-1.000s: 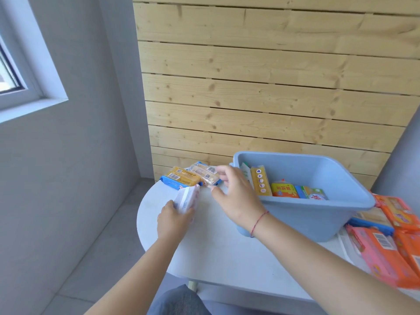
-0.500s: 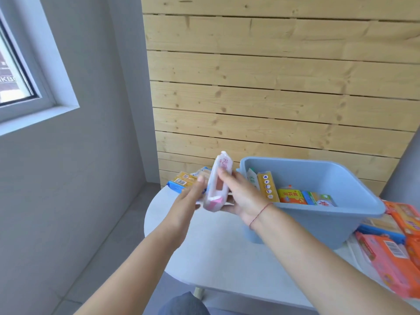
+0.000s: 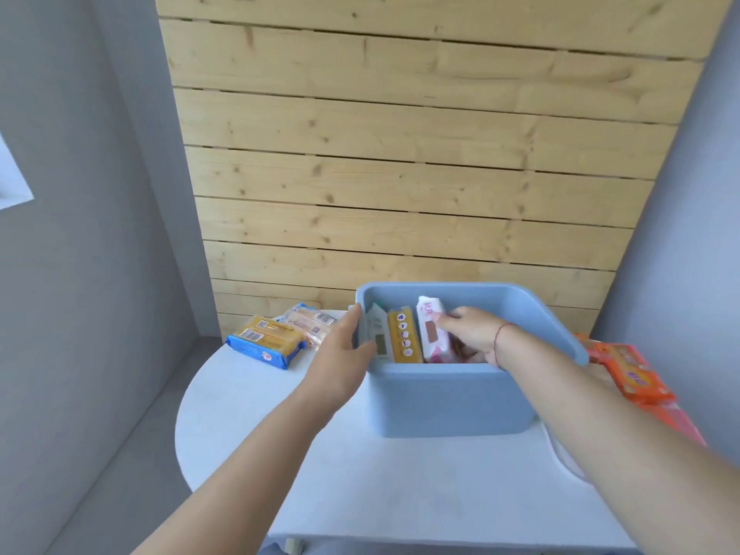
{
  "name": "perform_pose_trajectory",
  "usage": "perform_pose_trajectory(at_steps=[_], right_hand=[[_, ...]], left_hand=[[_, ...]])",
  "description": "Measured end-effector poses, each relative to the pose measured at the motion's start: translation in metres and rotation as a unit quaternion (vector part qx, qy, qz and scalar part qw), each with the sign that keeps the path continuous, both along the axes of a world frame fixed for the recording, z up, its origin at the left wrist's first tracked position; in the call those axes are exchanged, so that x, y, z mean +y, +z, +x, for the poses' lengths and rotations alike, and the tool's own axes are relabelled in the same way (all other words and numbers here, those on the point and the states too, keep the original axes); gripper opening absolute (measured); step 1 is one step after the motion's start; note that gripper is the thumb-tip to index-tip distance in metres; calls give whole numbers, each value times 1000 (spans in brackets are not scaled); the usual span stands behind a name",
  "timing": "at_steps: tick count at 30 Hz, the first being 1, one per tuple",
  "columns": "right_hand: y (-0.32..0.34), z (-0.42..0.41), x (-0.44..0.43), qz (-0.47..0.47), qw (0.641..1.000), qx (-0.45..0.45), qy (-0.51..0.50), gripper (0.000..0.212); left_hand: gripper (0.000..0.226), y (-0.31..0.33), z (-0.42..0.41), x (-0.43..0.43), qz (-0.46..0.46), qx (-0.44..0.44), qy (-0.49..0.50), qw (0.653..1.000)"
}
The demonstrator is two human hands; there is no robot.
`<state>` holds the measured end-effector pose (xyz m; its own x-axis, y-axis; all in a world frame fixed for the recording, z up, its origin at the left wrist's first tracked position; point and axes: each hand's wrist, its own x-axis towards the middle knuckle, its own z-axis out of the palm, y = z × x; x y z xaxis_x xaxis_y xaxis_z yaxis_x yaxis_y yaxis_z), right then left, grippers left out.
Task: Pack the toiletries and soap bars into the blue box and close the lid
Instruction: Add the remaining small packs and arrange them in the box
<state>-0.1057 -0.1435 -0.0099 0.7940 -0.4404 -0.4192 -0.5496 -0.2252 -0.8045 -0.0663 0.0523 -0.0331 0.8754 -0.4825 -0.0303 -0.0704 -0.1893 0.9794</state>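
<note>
The blue box (image 3: 448,398) stands on the white table with no lid on it. Inside it my right hand (image 3: 472,332) grips a white and pink packet (image 3: 431,330), held upright beside a yellow carton (image 3: 403,334) and a pale carton (image 3: 376,330). My left hand (image 3: 342,354) rests against the box's left rim, fingers around the corner. Two soap packs, a yellow and blue one (image 3: 266,340) and a pale one (image 3: 310,320), lie on the table left of the box.
Orange packs (image 3: 628,374) lie at the table's right edge, partly behind my right arm. A wooden slat wall rises just behind the round white table (image 3: 420,494). Grey walls and floor lie to the left.
The white and pink packet went from both hands left of the box into the box, held by my right hand alone. My left hand moved onto the box's left rim. The view shifted right.
</note>
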Motion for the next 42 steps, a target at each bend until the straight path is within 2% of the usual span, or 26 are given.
perform_pose_trajectory(at_steps=[4, 6, 12, 15, 16, 18, 20, 22, 25, 30, 34, 37, 40, 42], right_hand=[[4, 9, 3, -67, 988, 93, 100, 11], [2, 10, 1, -110, 979, 117, 121, 14], [-3, 14, 4, -236, 954, 117, 141, 26], [-2, 10, -1, -249, 953, 109, 134, 39], [-1, 8, -3, -250, 955, 100, 123, 43], [0, 8, -3, -283, 950, 72, 111, 52], [3, 7, 2, -315, 941, 48, 116, 49], [3, 8, 6, -320, 939, 30, 120, 48], [1, 10, 11, -317, 941, 3, 121, 55], [-5, 15, 22, -317, 940, -11, 128, 58], [-10, 21, 34, -321, 940, -33, 111, 56], [-11, 22, 40, -348, 932, -53, 90, 53], [-6, 21, 48, -357, 920, -156, 39, 43], [2, 22, 57, -315, 918, -238, 21, 35]], left_hand=[[58, -5, 5, 7, 4, -9, 5, 1000], [58, -7, 6, 7, 12, -16, 4, 1000], [53, -11, 10, 9, 19, -60, -3, 998], [45, -21, 32, 23, -3, -56, 63, 996], [46, -27, 45, 28, 25, -79, 104, 991], [60, -44, 76, 40, 140, -112, 170, 969], [89, -62, 103, 50, 272, -104, 200, 936], [115, -80, 129, 55, 356, -89, 206, 907], [134, -103, 153, 58, 404, -86, 208, 887], [132, -116, 166, 57, 441, -136, 215, 861], [118, -116, 159, 59, 408, -143, 241, 869], [110, -115, 142, 61, 309, -120, 307, 892], [107, -104, 123, 66, 179, -116, 350, 912], [106, -89, 108, 68, 98, -137, 322, 932]])
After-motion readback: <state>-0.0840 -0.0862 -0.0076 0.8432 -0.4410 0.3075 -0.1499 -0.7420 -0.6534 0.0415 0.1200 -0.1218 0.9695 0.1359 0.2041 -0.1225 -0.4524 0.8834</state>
